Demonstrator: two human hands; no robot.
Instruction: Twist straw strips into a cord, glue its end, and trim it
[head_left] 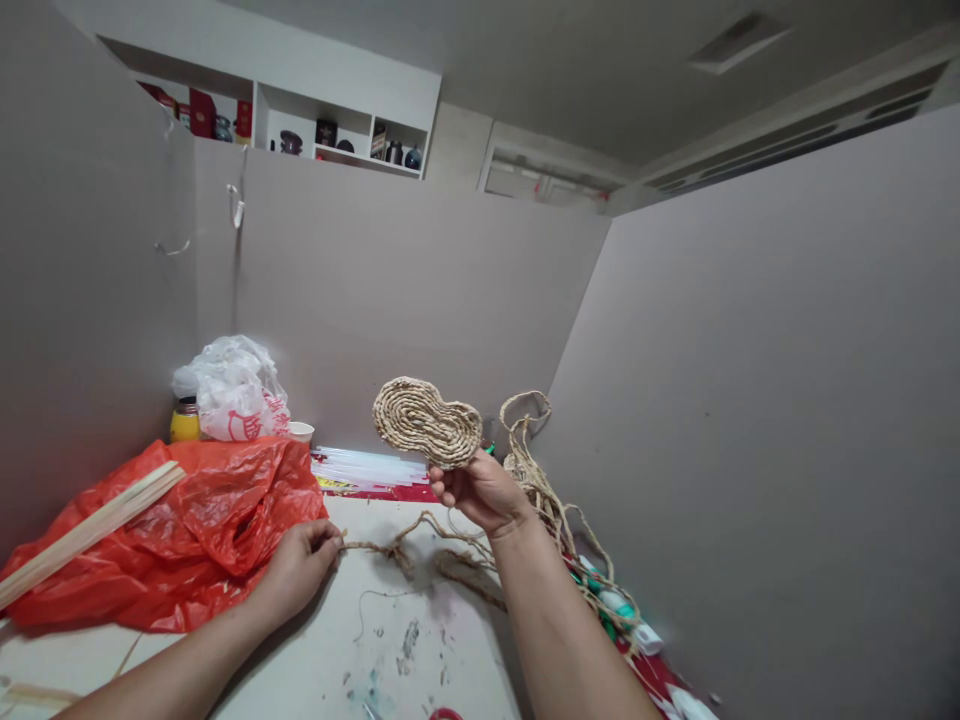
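Note:
A coiled, sole-shaped piece of straw rope (427, 422) is raised in front of the grey partition, narrow at its middle and rounded at both ends. My right hand (484, 490) grips its lower edge, with the fingers curled behind it. Low over the white tabletop, my left hand (304, 560) pinches the end of a twisted straw rope (373, 547). That rope runs right, with a knotted tangle partway, and passes behind my right forearm. More loose straw rope (541, 490) lies heaped to the right of my right hand.
At left, a red plastic bag (232, 500) carries pale wooden strips (97, 525). Behind it are a white plastic bag (238, 385), a yellow jar (184, 422) and a paper cup (301, 431). Translucent sticks (367, 468) lie at the back. Partitions (765, 380) enclose the stained table (315, 660).

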